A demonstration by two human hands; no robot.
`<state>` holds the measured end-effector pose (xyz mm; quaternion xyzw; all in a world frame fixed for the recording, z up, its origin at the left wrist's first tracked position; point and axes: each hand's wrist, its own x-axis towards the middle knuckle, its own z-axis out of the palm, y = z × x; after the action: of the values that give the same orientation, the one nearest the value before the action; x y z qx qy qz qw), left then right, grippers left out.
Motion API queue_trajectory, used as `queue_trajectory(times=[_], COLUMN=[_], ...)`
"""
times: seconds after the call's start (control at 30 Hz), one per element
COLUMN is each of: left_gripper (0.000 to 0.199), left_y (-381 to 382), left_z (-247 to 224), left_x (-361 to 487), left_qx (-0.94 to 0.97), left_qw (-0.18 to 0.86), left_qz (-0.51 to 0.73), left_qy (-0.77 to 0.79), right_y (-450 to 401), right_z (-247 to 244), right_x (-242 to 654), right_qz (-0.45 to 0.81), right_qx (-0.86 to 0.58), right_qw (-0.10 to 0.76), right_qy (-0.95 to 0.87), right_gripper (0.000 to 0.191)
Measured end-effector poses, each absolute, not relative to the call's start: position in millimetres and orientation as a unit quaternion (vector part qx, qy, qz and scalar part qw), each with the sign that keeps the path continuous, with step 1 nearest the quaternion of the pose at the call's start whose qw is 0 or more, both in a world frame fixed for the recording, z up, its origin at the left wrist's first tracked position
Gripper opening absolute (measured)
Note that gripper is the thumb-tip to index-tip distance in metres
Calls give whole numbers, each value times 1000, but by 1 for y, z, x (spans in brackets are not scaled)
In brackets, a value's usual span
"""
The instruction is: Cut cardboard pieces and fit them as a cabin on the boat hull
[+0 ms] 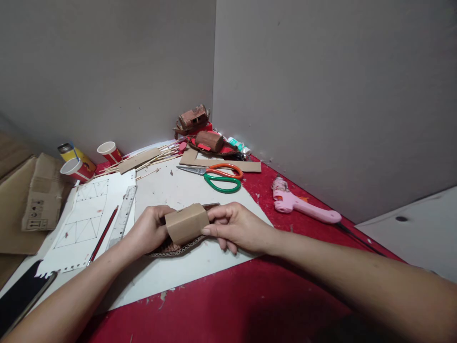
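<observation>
A curved piece of brown cardboard (187,223) arches over a small cardboard boat hull (193,246) with a corrugated edge and dark brown inside. My left hand (152,231) grips the left end of the curved piece; its fingertips are partly hidden behind it. Thumb and fingers of my right hand (232,228) pinch the right end of the same piece. The hull rests low over the white board (157,281), beneath both hands.
Scissors (223,177), a cardboard strip (246,166), thin sticks (157,159) and two model boats (193,119) lie behind. A pink glue gun (307,207) rests right. Left are paper cups (109,151), a ruler (123,214), pencil (103,233), drawing (82,224) and cardboard box (43,195).
</observation>
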<state>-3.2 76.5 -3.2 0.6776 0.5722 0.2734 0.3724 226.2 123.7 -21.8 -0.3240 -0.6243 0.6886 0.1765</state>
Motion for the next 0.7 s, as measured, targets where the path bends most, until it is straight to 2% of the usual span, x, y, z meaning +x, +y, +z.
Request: queue_trajectory(times=[0.17,0.33,0.57,0.7], left_gripper=[24,30,23,22], left_y=[79,80,78,79], left_z=[-2,0,3,7], left_x=[-3,-4,-1,1], left_qx=[670,676,659,637], left_qw=[403,390,382,416], left_qz=[273,263,271,278], left_qy=[560,568,588,586], right_y=[128,131,128,125], right_z=[-22,-18,-13,-11], right_x=[227,228,228,228], right_qz=[686,697,702,715], right_qx=[-326,-325,-328,-331], right_qw=[163,134,118,124], right_qy=[-629,-625,-621,-603], right_gripper=[22,14,5,4])
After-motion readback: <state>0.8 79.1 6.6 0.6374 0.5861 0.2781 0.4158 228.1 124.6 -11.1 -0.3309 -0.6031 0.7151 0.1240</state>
